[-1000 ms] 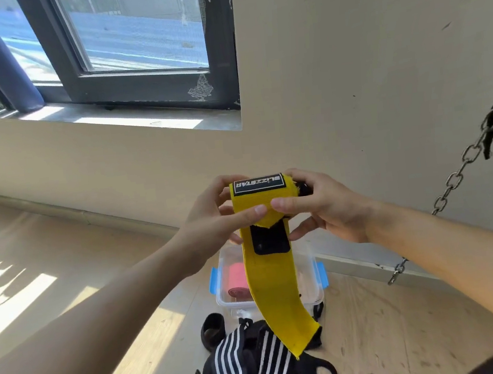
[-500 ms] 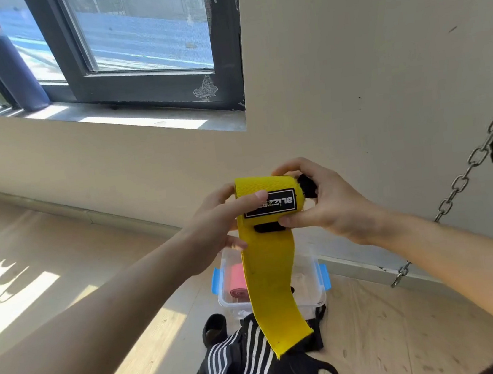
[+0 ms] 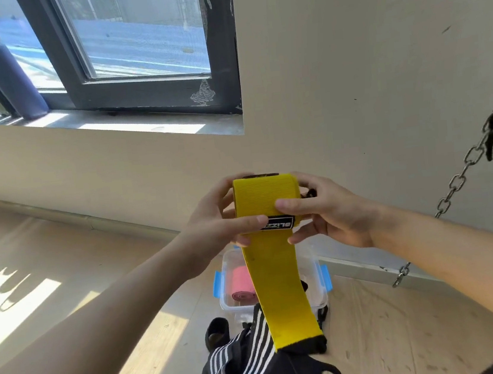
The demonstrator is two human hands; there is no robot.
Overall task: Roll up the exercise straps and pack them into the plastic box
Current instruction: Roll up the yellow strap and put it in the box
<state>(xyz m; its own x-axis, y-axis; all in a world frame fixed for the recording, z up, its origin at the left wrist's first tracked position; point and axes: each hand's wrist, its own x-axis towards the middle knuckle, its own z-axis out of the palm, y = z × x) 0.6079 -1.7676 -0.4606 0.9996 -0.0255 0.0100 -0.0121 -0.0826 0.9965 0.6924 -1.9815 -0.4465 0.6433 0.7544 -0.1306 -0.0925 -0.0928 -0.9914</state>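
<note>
A yellow exercise strap point(image 3: 275, 264) with a black label is partly rolled at chest height, and its loose tail hangs down to a black-edged end. My left hand point(image 3: 215, 224) grips the roll's left side, thumb across the front. My right hand point(image 3: 329, 214) grips the right side, thumb on the roll. Below on the floor stands the clear plastic box point(image 3: 321, 286) with blue clips, holding a rolled pink strap point(image 3: 242, 285). The hanging tail hides the box's middle.
A heap of black straps with white stripes point(image 3: 249, 370) lies on the wooden floor in front of the box. A metal chain point(image 3: 458, 179) hangs at the right, reaching the floor. Behind are a beige wall and a dark-framed window point(image 3: 144, 44).
The roll has turned further: the black label moved from the top to the lower front, the roll grew thicker, and the hanging tail became shorter.
</note>
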